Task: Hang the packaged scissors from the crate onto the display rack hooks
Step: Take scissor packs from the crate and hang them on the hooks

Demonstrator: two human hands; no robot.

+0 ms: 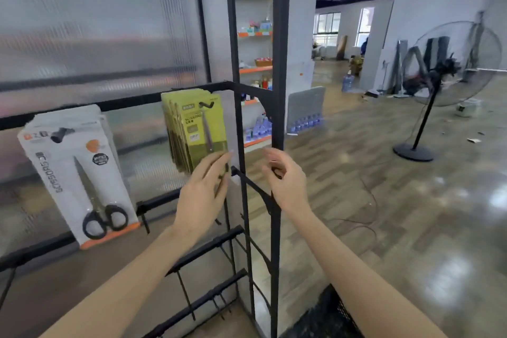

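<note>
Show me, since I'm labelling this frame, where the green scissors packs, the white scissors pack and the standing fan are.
green scissors packs point(201, 123): head view, front card below its hook.
white scissors pack point(71, 173): head view, middle of the front card.
standing fan point(454, 63): head view, hub of the round cage.

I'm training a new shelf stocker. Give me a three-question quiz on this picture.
1. True or false: the green packs hang on a hook.
2. Which hand touches the green packs? A) left B) right
3. What colour are the handles of the scissors in the white pack?

Key: 1 true. 2 A: the left hand is at their lower edge; the right hand holds nothing. 3 black.
</note>
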